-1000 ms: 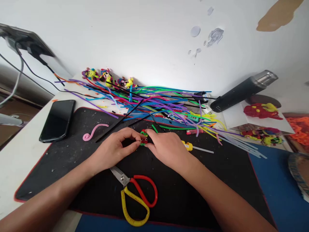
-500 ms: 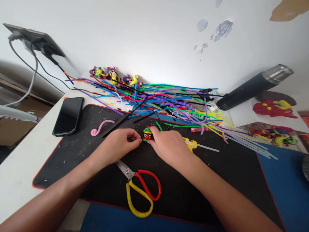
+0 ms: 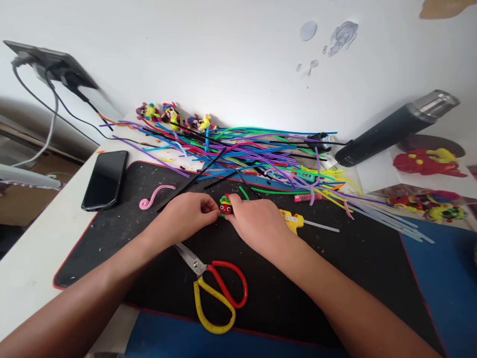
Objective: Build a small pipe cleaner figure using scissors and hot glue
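Between my hands is a small red and green pipe-cleaner figure (image 3: 225, 206) with two googly eyes and a yellow band. My right hand (image 3: 257, 221) grips it from the right, thumb below and fingers on top. My left hand (image 3: 190, 214) is at the figure's left side, thumb and forefinger pinched together at its lower edge; whether they hold a part of it is too small to make out. Scissors (image 3: 212, 286) with one red and one yellow handle lie below, blade tips partly under my left wrist. A yellow glue gun (image 3: 292, 220) with a glue stick lies partly hidden behind my right hand.
A heap of coloured pipe cleaners (image 3: 238, 154) runs along the back, with several finished figures (image 3: 171, 115) behind it. A phone (image 3: 105, 180) and a pink curled pipe cleaner (image 3: 151, 198) lie left. A dark thermos (image 3: 395, 129) stands back right. A black mat (image 3: 335, 278) covers the table.
The view has shifted slightly. My hands stay around the figure, which has tilted a little, and my left fingertips remain pinched at its edge.
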The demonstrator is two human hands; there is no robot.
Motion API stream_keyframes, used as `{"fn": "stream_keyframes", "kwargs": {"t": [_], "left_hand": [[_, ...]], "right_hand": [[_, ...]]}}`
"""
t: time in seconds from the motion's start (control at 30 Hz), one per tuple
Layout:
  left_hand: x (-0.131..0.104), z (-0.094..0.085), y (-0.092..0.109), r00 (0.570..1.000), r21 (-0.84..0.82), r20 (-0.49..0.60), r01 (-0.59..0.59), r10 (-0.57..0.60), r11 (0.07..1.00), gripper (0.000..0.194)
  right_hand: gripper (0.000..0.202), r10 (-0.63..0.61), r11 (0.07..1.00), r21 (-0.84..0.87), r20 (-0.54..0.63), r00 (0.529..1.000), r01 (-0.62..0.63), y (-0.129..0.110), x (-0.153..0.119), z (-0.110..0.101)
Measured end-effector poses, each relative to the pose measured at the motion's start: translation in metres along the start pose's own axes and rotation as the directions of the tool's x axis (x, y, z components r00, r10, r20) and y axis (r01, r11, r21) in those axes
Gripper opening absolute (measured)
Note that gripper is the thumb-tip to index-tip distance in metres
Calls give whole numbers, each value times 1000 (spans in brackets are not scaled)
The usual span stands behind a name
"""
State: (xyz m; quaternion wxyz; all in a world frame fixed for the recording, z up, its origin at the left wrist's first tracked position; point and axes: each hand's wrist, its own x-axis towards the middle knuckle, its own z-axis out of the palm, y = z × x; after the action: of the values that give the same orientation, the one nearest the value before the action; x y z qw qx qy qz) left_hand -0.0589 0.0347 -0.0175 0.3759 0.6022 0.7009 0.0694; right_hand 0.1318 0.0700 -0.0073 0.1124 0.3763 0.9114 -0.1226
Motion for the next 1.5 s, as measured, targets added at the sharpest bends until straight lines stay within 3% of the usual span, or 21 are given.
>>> {"fn": "stream_keyframes", "kwargs": {"t": [0.43, 1.13, 1.4, 1.5], "left_hand": [[5, -4, 6, 999, 78, 45, 17, -21, 997, 22], [16, -11, 0, 990, 19, 131, -59, 56, 998, 24], [12, -13, -9, 981, -108, 165, -84, 101, 991, 32], [3, -10, -11, 986, -174, 107, -110, 129, 979, 30]], "right_hand": [[30, 6, 1000, 9, 2, 1000, -6, 0, 1, -1], [32, -10, 999, 31, 10, 1000, 10, 2, -1, -1], [32, -4, 999, 32, -21, 1000, 5, 5, -1, 2], [31, 0, 999, 41, -10, 1000, 1, 4, -1, 1]]}}
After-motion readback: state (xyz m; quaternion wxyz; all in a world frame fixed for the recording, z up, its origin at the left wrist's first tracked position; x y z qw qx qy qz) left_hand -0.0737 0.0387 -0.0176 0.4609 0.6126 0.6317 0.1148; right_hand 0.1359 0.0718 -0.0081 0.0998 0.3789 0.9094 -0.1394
